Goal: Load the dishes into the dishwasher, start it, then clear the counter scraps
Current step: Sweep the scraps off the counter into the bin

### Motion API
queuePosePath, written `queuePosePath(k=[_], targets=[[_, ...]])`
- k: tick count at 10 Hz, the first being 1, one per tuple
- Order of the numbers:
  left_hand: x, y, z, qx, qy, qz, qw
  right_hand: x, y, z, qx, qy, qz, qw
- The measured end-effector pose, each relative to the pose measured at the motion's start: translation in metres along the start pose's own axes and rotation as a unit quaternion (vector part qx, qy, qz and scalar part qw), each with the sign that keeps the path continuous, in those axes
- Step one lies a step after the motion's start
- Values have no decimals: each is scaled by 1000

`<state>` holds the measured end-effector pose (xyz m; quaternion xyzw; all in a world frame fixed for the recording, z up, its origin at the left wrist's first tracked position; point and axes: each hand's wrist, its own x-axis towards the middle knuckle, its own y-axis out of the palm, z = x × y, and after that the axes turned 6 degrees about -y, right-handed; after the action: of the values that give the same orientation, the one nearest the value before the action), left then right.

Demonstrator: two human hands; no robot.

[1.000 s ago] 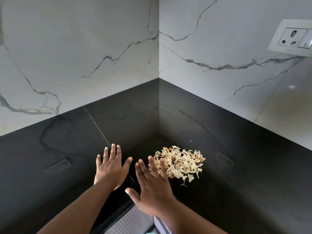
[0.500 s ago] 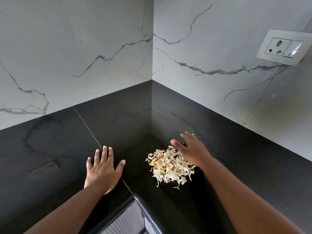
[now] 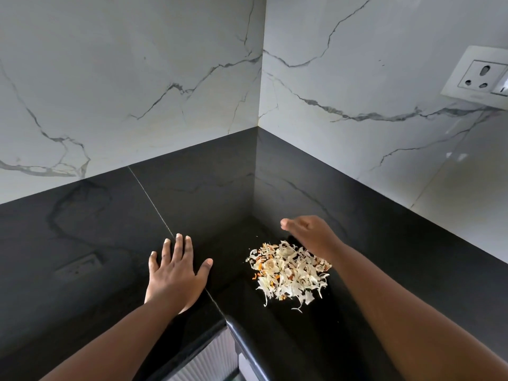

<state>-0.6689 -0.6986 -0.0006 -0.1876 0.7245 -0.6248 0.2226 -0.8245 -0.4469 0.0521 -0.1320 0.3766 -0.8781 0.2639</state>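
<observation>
Scraps (image 3: 288,272), pale papery shreds, heaped on glossy black counter (image 3: 110,229).

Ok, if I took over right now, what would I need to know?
Left hand: flat on the black counter, fingers spread, holding nothing.
Right hand: behind the scraps, at the far edge of the pile, gripping none of them.
Scraps: one loose pile near the counter's inner corner.
Done: scraps look gathered together.
Left: get the pile off the counter. The dishwasher is out of view.
</observation>
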Motion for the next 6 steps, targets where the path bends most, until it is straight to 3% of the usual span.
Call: queuePosePath(k=[1, 4, 5, 6], targets=[[0, -1, 0, 3, 0, -1, 1000, 12, 29, 20, -144, -16, 80, 986], [1, 0, 0, 9, -2, 4, 1000, -21, 77, 69, -316, -85, 43, 944], [1, 0, 0, 7, -1, 1, 1000, -38, 55, 61, -301, -99, 10, 948], [0, -1, 1, 5, 1, 1, 1000, -49, 31, 41, -222, -55, -55, 972]])
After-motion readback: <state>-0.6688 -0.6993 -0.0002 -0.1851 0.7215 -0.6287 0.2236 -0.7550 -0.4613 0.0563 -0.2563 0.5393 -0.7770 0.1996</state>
